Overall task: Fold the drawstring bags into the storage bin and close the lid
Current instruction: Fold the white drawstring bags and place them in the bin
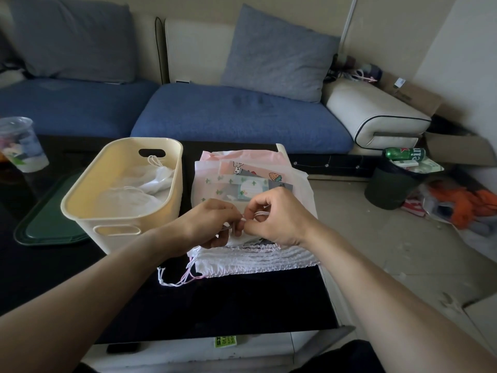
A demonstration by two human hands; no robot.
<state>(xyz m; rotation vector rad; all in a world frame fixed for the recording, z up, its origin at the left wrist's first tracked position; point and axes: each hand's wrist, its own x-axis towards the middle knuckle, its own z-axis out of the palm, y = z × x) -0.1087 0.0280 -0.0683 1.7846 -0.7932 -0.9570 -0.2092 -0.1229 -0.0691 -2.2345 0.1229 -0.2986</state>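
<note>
Head view: both hands meet over the stack of drawstring bags (250, 184) on the black counter (242, 300). The left hand (212, 224) and right hand (279, 216) each have their grip pinching the white cord (260, 214) of the top bag, probably tidying it before folding. The cream storage bin (121, 189) sits just beside the stack, holding folded bags, while its green lid (45, 224) lies beside the bin.
</note>
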